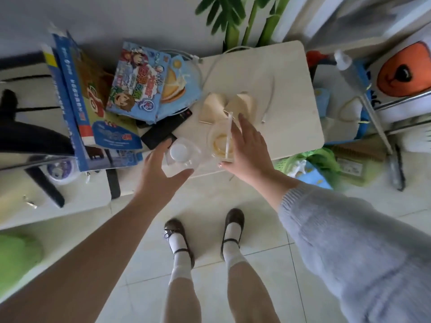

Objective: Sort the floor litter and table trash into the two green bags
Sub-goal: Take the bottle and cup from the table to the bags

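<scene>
I spread left hand around clear container, right hand around straw cup; neither gripped, both readied for bagging.

A lived-in home room: tiled floor, small white table, snack boxes, potted plant.

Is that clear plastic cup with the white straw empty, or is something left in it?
Not empty: the clear plastic cup stands upright on the table, with yellowish drink at its bottom around the white straw.
</scene>
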Demonstrator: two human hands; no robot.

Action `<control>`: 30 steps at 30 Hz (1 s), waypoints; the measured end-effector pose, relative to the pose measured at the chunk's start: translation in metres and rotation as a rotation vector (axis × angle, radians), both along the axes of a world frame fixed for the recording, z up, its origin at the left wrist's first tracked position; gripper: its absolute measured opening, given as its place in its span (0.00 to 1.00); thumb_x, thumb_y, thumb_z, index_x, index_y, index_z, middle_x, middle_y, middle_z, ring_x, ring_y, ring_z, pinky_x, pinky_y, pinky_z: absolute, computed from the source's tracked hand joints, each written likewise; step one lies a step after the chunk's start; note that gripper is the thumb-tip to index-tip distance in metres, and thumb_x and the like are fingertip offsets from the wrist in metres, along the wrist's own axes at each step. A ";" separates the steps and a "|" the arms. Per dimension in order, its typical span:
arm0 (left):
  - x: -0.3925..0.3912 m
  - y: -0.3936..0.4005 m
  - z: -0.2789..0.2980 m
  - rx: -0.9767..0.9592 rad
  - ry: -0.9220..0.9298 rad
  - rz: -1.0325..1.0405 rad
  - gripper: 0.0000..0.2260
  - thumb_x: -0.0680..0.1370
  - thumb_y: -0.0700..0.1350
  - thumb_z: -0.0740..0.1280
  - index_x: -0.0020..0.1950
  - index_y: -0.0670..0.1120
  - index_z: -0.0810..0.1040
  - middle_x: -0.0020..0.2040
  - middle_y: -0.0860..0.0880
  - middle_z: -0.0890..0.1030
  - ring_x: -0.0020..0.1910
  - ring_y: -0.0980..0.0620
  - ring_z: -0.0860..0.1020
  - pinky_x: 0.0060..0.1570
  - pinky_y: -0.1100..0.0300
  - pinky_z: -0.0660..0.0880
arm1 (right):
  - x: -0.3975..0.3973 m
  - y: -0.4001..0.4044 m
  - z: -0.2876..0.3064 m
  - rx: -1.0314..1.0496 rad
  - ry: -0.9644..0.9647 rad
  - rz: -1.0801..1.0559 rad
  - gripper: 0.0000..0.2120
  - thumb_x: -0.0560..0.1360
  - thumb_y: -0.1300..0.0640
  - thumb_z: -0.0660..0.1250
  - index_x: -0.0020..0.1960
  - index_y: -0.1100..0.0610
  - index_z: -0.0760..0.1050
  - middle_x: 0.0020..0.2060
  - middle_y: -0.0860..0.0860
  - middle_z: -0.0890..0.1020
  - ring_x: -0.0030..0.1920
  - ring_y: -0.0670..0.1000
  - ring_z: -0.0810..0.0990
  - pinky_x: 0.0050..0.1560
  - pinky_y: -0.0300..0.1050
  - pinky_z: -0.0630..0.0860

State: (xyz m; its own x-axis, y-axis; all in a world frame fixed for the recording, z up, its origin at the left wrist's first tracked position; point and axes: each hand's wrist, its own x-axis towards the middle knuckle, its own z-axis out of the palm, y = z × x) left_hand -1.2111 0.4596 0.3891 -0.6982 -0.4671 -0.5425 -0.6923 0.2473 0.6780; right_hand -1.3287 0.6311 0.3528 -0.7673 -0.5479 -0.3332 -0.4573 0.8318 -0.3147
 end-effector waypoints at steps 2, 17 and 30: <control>-0.001 0.001 -0.007 0.018 0.019 0.044 0.33 0.69 0.49 0.74 0.71 0.56 0.65 0.67 0.51 0.71 0.65 0.51 0.69 0.66 0.48 0.68 | -0.006 0.000 -0.002 -0.016 0.033 0.059 0.51 0.62 0.45 0.77 0.75 0.59 0.53 0.75 0.60 0.57 0.74 0.61 0.59 0.70 0.58 0.63; 0.118 -0.004 0.045 0.095 0.050 0.343 0.26 0.69 0.44 0.74 0.65 0.50 0.70 0.57 0.53 0.76 0.59 0.54 0.74 0.61 0.56 0.71 | 0.071 -0.012 0.042 -0.078 -0.079 0.091 0.49 0.62 0.46 0.77 0.75 0.59 0.56 0.74 0.59 0.57 0.74 0.60 0.57 0.70 0.58 0.64; 0.430 -0.119 0.085 0.088 0.086 0.733 0.30 0.66 0.51 0.74 0.67 0.50 0.69 0.63 0.52 0.76 0.63 0.54 0.74 0.64 0.51 0.71 | 0.326 -0.145 0.092 -0.218 -0.110 0.352 0.47 0.58 0.50 0.80 0.71 0.58 0.62 0.72 0.59 0.63 0.72 0.59 0.60 0.68 0.59 0.67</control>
State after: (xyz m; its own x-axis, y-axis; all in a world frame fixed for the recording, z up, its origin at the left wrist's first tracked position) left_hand -0.7810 0.3410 0.4744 -0.2660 -0.7868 -0.5569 -0.6023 -0.3154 0.7333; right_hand -1.0026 0.4864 0.4445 -0.4870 -0.8369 -0.2500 -0.6555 0.5394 -0.5286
